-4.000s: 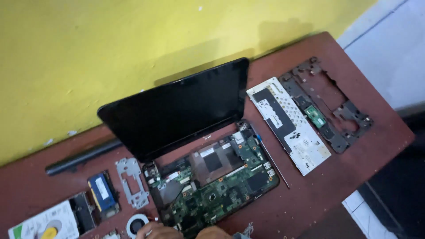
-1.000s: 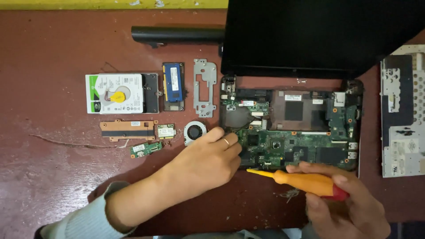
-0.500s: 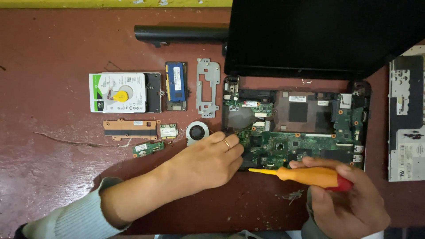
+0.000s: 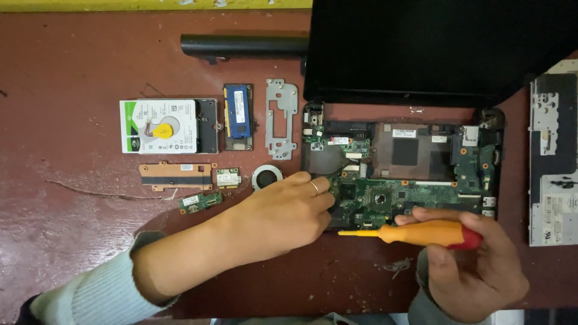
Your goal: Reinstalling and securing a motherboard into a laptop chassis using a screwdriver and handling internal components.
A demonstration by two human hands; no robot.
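over motherboard (image 4: 409, 192), right hand (image 4: 475, 265) gripping screwdriver (image 4: 421, 232)

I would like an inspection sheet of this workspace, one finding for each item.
Surface: red-brown table, scratched and worn.
Job's things: opened laptop with bare green motherboard; orange screwdriver, tip at the board's front edge.
Clutter: hard drive, memory module, metal bracket, small round fan, copper heatsink plate, two small circuit cards, black battery bar, keyboard panel at the right edge.
Hands: left hand rests on the board's left corner; right hand holds the screwdriver.
Cables: nothing seen.
Surroundings: yellow wall behind the table.
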